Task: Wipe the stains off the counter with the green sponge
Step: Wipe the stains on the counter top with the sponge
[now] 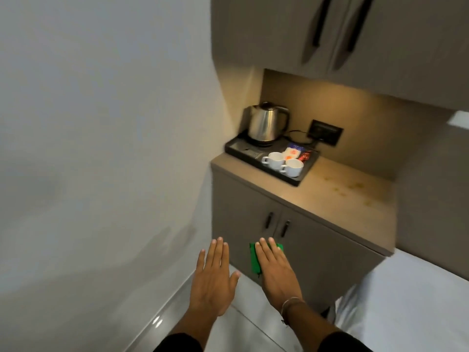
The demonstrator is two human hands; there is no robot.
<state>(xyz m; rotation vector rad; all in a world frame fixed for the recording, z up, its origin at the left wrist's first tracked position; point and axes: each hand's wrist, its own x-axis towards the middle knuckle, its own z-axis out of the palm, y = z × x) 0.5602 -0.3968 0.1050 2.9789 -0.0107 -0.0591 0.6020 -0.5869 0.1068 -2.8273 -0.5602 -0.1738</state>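
Note:
The beige counter (pixel 330 199) stands ahead at the right, above two cabinet doors. Faint brownish stains (pixel 350 186) speckle its right half. My right hand (pixel 276 273) is stretched out flat, palm down, well short of the counter and below its level, with the green sponge (pixel 254 260) held under the palm; only the sponge's left and far edges show. My left hand (pixel 215 278) is beside it, flat and open, fingers apart, holding nothing.
A black tray (pixel 238 148) on the counter's left half carries a steel kettle (pixel 266 123), two white cups (pixel 284 162) and sachets. A wall socket (pixel 324 135) with a cord sits behind. Upper cabinets (pixel 330 34) overhang. A white wall at left, white bedding (pixel 418 301) at right.

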